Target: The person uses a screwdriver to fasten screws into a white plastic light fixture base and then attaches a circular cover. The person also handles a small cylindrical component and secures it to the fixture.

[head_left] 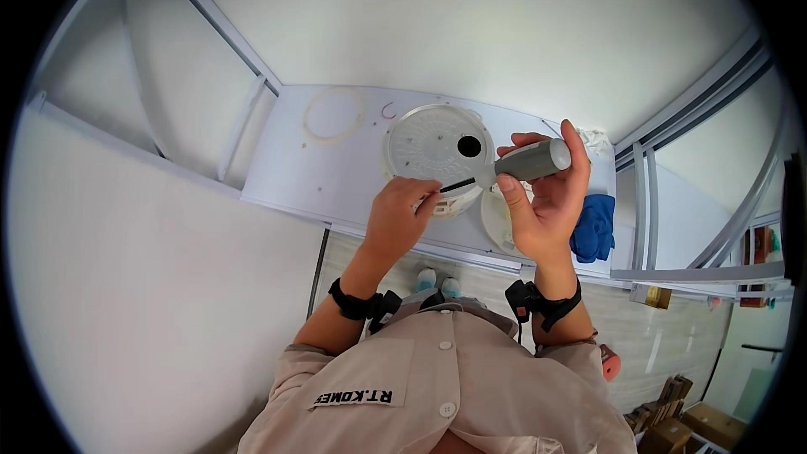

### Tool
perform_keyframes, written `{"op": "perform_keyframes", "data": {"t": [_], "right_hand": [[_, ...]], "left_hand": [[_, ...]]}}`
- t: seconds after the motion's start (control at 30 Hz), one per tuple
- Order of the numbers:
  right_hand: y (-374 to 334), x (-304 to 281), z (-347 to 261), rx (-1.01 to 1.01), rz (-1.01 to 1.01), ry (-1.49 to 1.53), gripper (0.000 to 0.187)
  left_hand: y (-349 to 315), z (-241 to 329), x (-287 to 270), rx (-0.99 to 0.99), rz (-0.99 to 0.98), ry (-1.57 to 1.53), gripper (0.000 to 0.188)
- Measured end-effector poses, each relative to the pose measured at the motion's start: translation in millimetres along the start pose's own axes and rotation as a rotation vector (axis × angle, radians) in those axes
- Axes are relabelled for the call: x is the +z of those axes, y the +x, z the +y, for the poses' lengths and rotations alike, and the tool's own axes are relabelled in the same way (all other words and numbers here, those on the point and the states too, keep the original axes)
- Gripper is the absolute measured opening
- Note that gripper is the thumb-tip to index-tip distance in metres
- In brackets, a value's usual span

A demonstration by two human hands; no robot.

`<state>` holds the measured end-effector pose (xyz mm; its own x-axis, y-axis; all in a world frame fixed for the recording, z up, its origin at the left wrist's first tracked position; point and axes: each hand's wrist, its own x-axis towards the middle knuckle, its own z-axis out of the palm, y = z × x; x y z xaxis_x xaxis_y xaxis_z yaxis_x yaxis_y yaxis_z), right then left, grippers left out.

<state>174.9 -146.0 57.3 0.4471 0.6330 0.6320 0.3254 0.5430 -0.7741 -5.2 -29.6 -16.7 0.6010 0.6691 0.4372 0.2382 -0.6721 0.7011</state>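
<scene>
Grey-handled tool (pixel 528 161) is held above the white table (pixel 286 160), where the near edge of a round white housing (pixel 420 147) is partly covered by the left hand (pixel 397 212), a smaller pale disc (pixel 496 225) is partly hidden by the right hand (pixel 546 206), and a blue cloth (pixel 595 227) is crumpled. The thick handle is grasped by the right hand; the thin dark shaft (pixel 459 186) is pinched by the left, its tip hidden by the fingers (pixel 425 192).
</scene>
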Motion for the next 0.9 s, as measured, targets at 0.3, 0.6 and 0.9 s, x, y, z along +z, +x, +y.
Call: {"op": "perform_keyframes", "data": {"t": [0.3,0.6,0.9], "right_hand": [[-8.1,-5.4,0.1,0.005,-0.016,-0.033,0.084],[-12.0,-6.7,2.0,0.013,0.006,-0.011,0.086],[-8.3,-10.0,0.3,-0.011,0.041,-0.015,0.090]], "left_hand": [[-4.9,0.0,3.7,-0.014,-0.058,0.106,0.014],[-2.7,13.3,0.0,-0.183,-0.113,-0.021,0.013],[-5.6,8.5,0.2,-0.112,-0.076,-0.028,0.013]]}}
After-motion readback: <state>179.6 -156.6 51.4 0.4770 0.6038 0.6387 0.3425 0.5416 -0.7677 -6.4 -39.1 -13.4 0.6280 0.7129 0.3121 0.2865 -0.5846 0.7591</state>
